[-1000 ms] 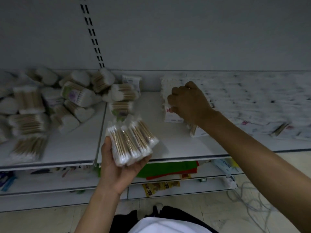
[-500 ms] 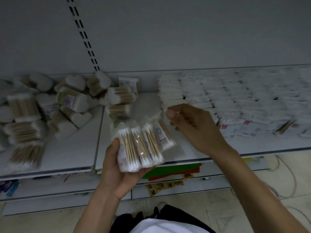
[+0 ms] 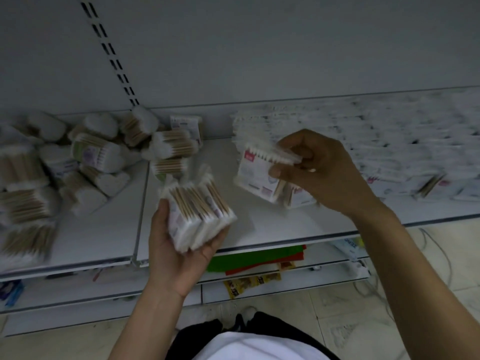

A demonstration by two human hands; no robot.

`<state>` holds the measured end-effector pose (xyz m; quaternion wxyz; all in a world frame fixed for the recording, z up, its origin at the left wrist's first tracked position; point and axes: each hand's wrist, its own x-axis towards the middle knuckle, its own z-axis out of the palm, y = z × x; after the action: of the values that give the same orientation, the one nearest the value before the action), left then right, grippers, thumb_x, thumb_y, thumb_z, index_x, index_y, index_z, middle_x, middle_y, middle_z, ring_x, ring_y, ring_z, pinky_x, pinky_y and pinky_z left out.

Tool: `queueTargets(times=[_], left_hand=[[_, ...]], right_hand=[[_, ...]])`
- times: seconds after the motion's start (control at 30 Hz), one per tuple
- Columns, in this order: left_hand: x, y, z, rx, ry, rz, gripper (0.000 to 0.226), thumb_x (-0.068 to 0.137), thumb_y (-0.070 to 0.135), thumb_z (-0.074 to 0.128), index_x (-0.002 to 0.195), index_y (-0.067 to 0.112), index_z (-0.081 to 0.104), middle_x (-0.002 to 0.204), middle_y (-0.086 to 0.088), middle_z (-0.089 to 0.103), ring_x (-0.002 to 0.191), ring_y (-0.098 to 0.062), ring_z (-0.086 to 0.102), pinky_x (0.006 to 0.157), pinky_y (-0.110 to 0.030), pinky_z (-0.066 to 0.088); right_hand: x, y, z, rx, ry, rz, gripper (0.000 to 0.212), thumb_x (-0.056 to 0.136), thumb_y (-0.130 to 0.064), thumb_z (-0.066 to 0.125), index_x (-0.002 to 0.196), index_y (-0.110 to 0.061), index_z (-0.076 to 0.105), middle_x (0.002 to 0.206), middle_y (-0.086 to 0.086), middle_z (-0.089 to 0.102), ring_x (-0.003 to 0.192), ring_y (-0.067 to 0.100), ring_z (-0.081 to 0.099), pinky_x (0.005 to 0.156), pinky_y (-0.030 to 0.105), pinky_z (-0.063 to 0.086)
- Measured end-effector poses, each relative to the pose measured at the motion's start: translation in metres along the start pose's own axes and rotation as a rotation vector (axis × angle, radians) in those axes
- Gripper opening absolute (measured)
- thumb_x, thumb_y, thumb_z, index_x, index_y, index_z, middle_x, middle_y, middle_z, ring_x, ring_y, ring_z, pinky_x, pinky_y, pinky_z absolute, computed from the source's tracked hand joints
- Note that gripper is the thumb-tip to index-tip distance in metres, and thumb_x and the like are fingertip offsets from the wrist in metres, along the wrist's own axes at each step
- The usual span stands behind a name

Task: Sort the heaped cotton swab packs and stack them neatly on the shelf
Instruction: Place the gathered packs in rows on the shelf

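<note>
Clutching white bundle of wooden-stick swab packs (image 3: 197, 214) in left fingers (image 3: 161, 213), right fingers (image 3: 277, 173) pinching flat pack (image 3: 255, 178)

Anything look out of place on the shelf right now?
Yes. The heap of packs on the left lies jumbled at all angles. On the right, one stray pack sits askew across the flat rows.

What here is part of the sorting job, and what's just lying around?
Job:
- left hand holding a bundle of packs
- right hand pinching one pack
- heap on the left
- neat rows on the right
- shelf

Lying about:
- green and red sheets, one level down
- yellow packets below them
- cables, lower right
</note>
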<state>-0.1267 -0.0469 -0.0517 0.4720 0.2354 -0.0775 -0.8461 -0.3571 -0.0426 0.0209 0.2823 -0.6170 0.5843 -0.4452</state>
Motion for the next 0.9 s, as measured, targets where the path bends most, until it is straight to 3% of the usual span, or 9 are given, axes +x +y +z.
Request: queueTargets(times=[0.1,0.2,0.27,0.4,0.53,0.67,0.77,0.9], left_hand=[[-0.003,0.007,-0.002,0.001,0.067,0.080,0.075,0.034,0.039,0.096,0.104,0.017,0.076,0.120,-0.010,0.067,0.102,-0.030,0.068,0.083,-0.054,0.053],[-0.007,0.009,-0.004,-0.016,0.093,0.116,0.089,0.035,0.039,0.096,0.117,0.020,0.068,0.124,-0.009,0.065,0.106,-0.030,0.067,0.088,-0.057,0.049],[-0.010,0.006,-0.003,-0.022,0.085,0.111,0.091,0.035,0.039,0.096,0.119,0.020,0.066,0.125,-0.010,0.065,0.106,-0.030,0.067,0.088,-0.058,0.048],[-0.015,0.002,-0.003,-0.017,0.053,0.069,0.075,0.038,0.038,0.095,0.108,0.018,0.074,0.125,-0.010,0.065,0.108,-0.030,0.066,0.087,-0.058,0.050],[-0.017,-0.004,-0.001,-0.016,0.041,0.026,0.075,0.039,0.036,0.095,0.109,0.017,0.074,0.128,-0.011,0.063,0.112,-0.033,0.063,0.087,-0.059,0.050],[-0.018,-0.007,0.007,0.002,0.052,-0.009,0.086,0.036,0.033,0.097,0.116,0.016,0.070,0.127,-0.014,0.063,0.112,-0.037,0.062,0.085,-0.061,0.050],[-0.016,-0.010,0.008,0.038,0.045,-0.040,0.082,0.035,0.032,0.097,0.111,0.016,0.073,0.128,-0.016,0.062,0.113,-0.038,0.061,0.086,-0.064,0.047],[-0.012,-0.017,0.009,0.081,0.057,-0.068,0.080,0.034,0.033,0.098,0.109,0.016,0.074,0.127,-0.016,0.063,0.112,-0.037,0.062,0.087,-0.063,0.048]], right_hand=[[0.010,0.010,0.000,-0.261,-0.115,-0.076,0.026,0.076,-0.017,0.079,0.091,-0.022,0.058,0.083,-0.018,0.059,0.072,0.000,0.059,0.063,0.007,0.044],[0.020,0.030,0.012,-0.443,-0.135,-0.179,0.020,0.076,-0.019,0.078,0.084,-0.014,0.060,0.078,-0.001,0.064,0.069,0.016,0.061,0.061,0.030,0.048],[0.027,0.042,0.017,-0.656,-0.104,-0.319,0.018,0.071,-0.023,0.074,0.078,-0.012,0.063,0.078,0.005,0.063,0.067,0.024,0.061,0.066,0.032,0.038],[0.032,0.051,0.018,-1.007,0.009,-0.449,0.018,0.062,-0.028,0.071,0.066,-0.011,0.065,0.076,0.006,0.057,0.066,0.026,0.056,0.069,0.035,0.026],[0.028,0.050,0.019,-1.133,-0.035,-0.455,0.018,0.060,-0.024,0.080,0.062,-0.010,0.069,0.069,0.007,0.059,0.063,0.027,0.056,0.071,0.035,0.024],[0.010,0.037,0.018,-1.003,0.112,-0.410,0.023,0.076,-0.030,0.064,0.076,-0.010,0.074,0.074,0.007,0.064,0.066,0.027,0.059,0.070,0.033,0.024],[-0.012,0.026,0.025,-0.803,0.155,-0.355,0.031,0.089,-0.035,0.052,0.083,-0.014,0.074,0.073,0.004,0.065,0.065,0.023,0.059,0.069,0.033,0.034],[-0.047,0.019,0.043,-0.293,0.073,-0.015,0.023,0.091,-0.040,0.056,0.107,-0.028,0.067,0.084,-0.015,0.063,0.071,0.003,0.057,0.067,0.023,0.048]])
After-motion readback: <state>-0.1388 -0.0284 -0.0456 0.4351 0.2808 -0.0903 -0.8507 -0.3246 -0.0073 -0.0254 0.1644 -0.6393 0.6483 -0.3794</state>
